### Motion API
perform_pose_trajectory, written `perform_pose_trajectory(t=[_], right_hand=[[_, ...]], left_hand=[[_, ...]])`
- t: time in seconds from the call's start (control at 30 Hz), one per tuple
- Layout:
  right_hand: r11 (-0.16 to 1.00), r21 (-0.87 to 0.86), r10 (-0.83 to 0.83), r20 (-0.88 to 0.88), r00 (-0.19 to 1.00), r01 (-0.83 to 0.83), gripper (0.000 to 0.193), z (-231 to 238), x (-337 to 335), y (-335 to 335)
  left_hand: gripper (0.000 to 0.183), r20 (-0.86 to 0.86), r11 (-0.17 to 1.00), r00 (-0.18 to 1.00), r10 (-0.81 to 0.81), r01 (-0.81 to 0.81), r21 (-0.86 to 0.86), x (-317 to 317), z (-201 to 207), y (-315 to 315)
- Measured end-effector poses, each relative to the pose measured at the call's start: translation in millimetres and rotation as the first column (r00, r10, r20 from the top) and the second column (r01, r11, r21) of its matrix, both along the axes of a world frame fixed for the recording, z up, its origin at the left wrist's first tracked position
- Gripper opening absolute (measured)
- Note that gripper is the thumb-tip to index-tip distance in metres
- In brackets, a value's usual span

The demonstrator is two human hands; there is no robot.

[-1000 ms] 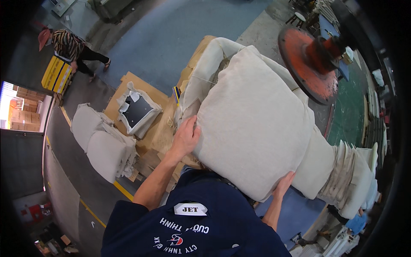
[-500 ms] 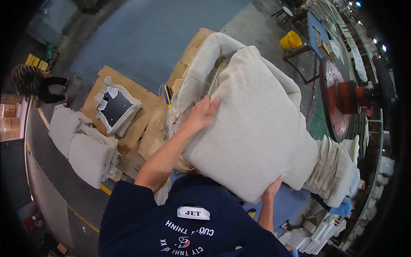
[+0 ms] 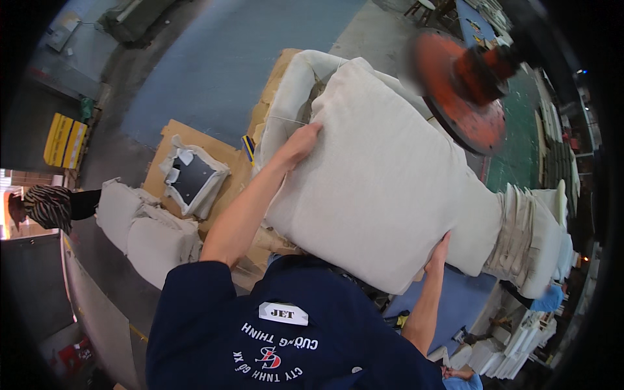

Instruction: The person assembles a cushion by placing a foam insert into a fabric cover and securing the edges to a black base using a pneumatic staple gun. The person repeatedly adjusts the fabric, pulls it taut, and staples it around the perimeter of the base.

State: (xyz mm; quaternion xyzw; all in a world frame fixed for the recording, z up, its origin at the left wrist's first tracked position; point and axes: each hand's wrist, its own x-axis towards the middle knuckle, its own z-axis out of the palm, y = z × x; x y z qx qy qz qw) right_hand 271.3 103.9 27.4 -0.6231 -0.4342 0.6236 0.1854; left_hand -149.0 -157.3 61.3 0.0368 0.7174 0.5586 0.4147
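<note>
A large, squarish off-white padded cushion (image 3: 377,169) fills the middle, tilted in front of my chest. My left hand (image 3: 303,142) grips its left edge, the fingertips curled out of sight under the fabric. On the lower right edge, my right hand (image 3: 439,252) holds on with the thumb side showing and most fingers hidden. Behind the cushion lies a similar pale upholstered frame (image 3: 286,107) with a thin cord across it.
A blue and yellow tool (image 3: 248,148) lies on brown cardboard. To the left, a dark-bottomed seat (image 3: 194,181) sits upside down near stacked pads (image 3: 153,240). More pale pads (image 3: 530,240) stand at right. A red round flange (image 3: 461,91) looms upper right. A person (image 3: 47,207) is at far left.
The view has shifted, with the red flange now larger and further left. My hands keep their hold on the cushion, and the left one has slid slightly upward along its edge.
</note>
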Motion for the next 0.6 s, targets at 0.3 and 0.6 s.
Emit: perform_pose_trajectory(t=[0.3, 0.6], right_hand=[[0.946, 0.072, -0.287, -0.275, 0.917, 0.317, 0.081, 31, 70, -41], [0.682, 0.525, -0.3, -0.434, 0.85, 0.509, 0.086, 163, 219, -38]], left_hand=[[0.056, -0.45, 0.976, 0.874, -0.182, 0.217, 0.026, 45, 31, 61], [0.045, -0.198, 0.578, 0.955, -0.22, 0.291, 0.762, 185, 125, 157]])
